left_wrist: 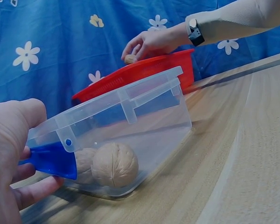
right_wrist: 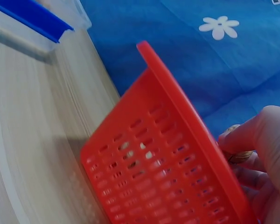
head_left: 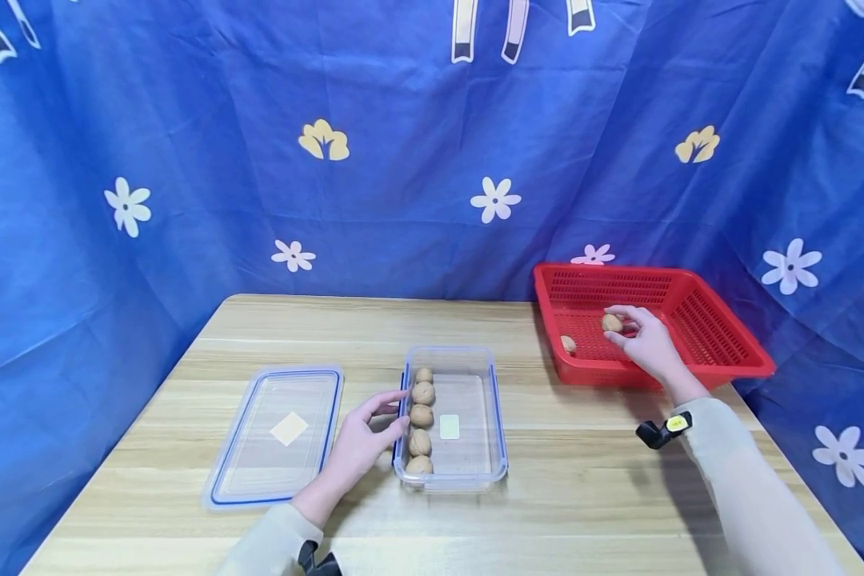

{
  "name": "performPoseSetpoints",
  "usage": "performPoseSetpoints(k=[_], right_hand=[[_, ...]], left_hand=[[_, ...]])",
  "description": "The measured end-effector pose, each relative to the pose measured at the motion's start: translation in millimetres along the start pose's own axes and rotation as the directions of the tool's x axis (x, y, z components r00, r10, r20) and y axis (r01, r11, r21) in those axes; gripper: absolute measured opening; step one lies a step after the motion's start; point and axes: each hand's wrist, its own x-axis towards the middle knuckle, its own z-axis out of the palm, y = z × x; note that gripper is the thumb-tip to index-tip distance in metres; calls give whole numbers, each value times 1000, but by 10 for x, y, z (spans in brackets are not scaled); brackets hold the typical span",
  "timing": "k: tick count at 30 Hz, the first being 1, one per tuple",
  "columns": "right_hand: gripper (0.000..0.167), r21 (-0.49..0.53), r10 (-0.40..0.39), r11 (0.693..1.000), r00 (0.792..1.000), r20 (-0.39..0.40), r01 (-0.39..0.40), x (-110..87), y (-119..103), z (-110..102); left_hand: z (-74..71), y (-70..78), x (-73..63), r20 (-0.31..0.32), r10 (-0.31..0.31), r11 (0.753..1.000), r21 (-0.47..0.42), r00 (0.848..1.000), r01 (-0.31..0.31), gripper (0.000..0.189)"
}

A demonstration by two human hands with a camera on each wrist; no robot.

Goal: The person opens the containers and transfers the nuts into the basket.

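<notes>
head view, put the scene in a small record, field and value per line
Container: uncovered, five walnuts in a row along its left side
Red basket: at least one more walnut inside
Left hand: touches the container's left side
Right hand: holds a walnut over the red basket
Lid: flat on the table, left of the container

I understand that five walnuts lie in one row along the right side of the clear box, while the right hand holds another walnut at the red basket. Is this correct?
Not the side: the head view shows the five walnuts along the left side of the clear box, by the left hand. The right hand does hold another walnut at the red basket.
</notes>
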Motion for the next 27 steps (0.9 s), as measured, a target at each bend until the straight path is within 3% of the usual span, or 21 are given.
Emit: performPoseSetpoints(k=[15,27], right_hand=[[38,-51,65,997,997,36,-64,8,128,-87],[38,-77,29,997,999,30,-26,-4,72,-77]], left_hand=[[-2,1,5,6,5,1000,5,1000,-5,40],[1,-5,7,3,7,1000,8,1000,-7,40]])
